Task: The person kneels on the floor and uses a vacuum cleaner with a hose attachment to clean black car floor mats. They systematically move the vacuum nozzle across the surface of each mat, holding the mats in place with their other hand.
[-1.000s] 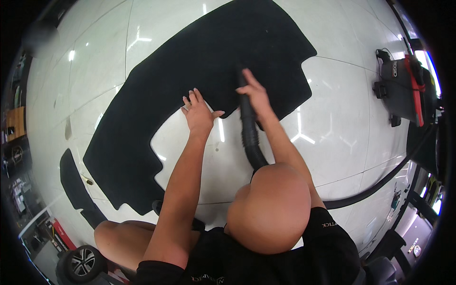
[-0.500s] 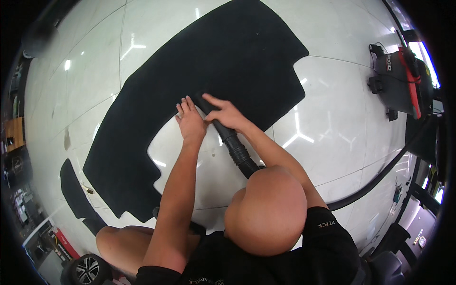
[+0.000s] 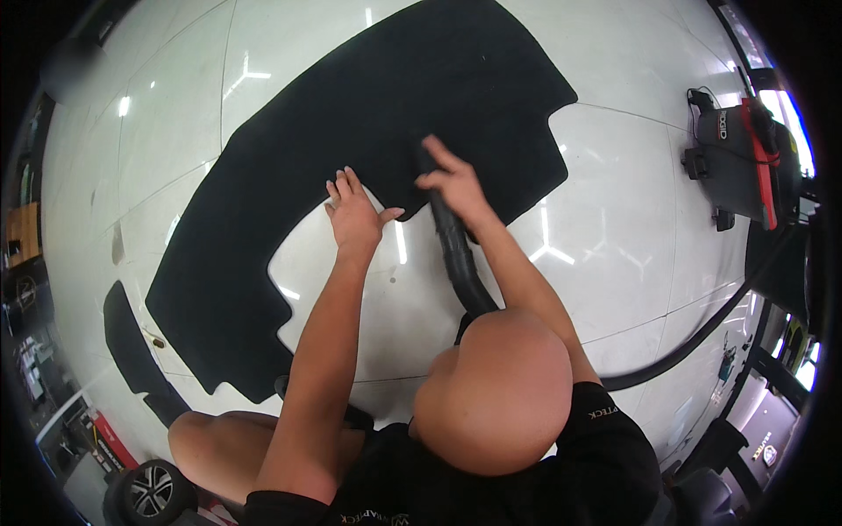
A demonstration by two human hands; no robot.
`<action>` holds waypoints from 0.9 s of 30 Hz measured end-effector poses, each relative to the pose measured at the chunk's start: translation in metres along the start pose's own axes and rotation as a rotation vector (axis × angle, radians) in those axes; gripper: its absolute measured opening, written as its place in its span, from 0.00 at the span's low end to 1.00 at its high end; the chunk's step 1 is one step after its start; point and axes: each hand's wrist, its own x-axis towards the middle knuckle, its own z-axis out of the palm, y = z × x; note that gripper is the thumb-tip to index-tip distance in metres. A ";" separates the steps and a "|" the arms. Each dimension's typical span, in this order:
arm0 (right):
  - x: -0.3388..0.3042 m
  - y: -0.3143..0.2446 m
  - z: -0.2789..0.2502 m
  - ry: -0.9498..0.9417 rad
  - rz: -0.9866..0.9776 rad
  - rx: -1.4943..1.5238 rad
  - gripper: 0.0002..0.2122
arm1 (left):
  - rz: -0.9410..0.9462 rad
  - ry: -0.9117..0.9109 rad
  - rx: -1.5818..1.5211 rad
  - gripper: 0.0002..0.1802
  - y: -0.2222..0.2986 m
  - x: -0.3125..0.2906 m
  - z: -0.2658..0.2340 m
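Head view: black mat [image 3: 351, 105] lies flat on the shiny floor [image 3: 373, 316], out in front of the person. Left hand [image 3: 353, 217] is spread, nothing gripped, fingertips on the mat's inner curved edge; probably pinning it so it won't slide or lift. Right hand [image 3: 458, 186] is closed around the black hose [image 3: 454, 250], forefinger reaching along it, likely to steer the end against the mat. Hose end is dark on dark and blurred; can't tell if it's touching. Vacuum [image 3: 741, 162] stands well apart, far right, likely to leave room. Versus half a second ago: right hand and hose have swung away from the left hand; left thumb now shows stuck out sideways.
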 end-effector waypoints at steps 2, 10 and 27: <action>0.003 -0.003 0.009 0.040 0.089 0.127 0.40 | -0.020 0.013 0.008 0.78 -0.015 -0.006 0.002; 0.006 0.002 0.019 -0.274 0.228 0.052 0.41 | -0.040 0.025 -0.101 0.84 -0.005 -0.005 -0.002; 0.019 0.014 0.039 -0.182 -0.053 -0.023 0.38 | 0.012 0.048 -0.067 0.78 0.001 -0.003 0.002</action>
